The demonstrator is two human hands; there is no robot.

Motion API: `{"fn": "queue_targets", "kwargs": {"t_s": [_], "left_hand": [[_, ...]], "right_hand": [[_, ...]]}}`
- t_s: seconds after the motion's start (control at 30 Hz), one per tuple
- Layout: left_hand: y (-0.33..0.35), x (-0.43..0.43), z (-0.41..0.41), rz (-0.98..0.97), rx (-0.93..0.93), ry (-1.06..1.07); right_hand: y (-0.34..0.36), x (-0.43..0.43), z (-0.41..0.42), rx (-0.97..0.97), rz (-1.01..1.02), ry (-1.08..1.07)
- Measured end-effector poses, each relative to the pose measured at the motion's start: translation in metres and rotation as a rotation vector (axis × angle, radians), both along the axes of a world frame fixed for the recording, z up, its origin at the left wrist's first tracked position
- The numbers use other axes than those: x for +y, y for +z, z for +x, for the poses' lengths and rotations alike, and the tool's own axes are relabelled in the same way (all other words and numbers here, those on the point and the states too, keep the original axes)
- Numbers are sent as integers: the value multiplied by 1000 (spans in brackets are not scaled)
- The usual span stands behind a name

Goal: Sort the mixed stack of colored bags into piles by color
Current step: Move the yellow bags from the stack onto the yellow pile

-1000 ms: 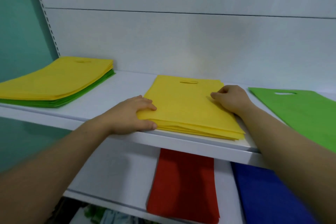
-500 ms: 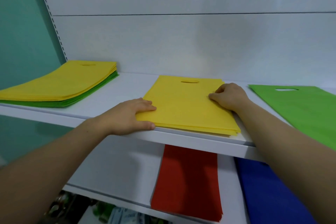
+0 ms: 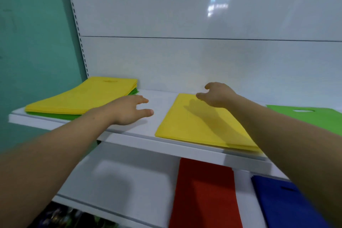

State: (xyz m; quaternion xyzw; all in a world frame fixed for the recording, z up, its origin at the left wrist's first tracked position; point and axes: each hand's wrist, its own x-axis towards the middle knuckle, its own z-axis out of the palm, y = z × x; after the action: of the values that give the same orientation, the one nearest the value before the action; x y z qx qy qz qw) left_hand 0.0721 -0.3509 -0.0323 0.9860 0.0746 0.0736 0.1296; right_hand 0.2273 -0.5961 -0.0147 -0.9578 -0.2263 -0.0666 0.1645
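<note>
step: between bags, by the look of it | left hand (image 3: 129, 110) loosely spread, empty, over the shelf (image 3: 161, 105) between mixed stack (image 3: 81, 98) and yellow pile (image 3: 194, 126); right hand (image 3: 216, 94) relaxed, empty, above that pile | next: likely pinching only the stack's top yellow bag

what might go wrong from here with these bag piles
1. The yellow pile lies right at the shelf's front edge, with the right hand above it; a brush could slide bags off.
2. In the mixed stack green bags sit directly under yellow, so the left hand could lift both colors together.
</note>
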Motion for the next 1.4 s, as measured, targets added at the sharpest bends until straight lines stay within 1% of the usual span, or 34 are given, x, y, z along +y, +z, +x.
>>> {"fn": "queue_targets", "kwargs": {"t_s": [0.2,0.4,0.53,0.67,0.77,0.9,1.0,1.13,1.3,1.4], "left_hand": [[6,85,-29,56,-9,110],[9,184,-53,19,-23,178],[5,244,-64,-50,-14,236],[-1,289,-68,-92,2,275],[-5,308,-66,-110,-2,268],[-10,319,-62,-76,100,210],[-9,320,-60,-70,149,179],[-5,314,-56,-47,160,140],[0,308,-51,-9,185,99],[2,309,-49,-31,191,102]], "right_hand": [[7,96,-26,-7,-6,82],[1,202,-52,33,2,115],[-9,261,-60,75,23,102],[-18,302,-64,140,117,42],[-24,321,-62,164,171,-34],[-29,333,-58,181,153,-114],[-28,337,-55,179,172,-131],[-22,338,-54,125,177,-132],[-18,330,-61,8,83,-73],[-16,323,-68,-68,194,-53]]}}
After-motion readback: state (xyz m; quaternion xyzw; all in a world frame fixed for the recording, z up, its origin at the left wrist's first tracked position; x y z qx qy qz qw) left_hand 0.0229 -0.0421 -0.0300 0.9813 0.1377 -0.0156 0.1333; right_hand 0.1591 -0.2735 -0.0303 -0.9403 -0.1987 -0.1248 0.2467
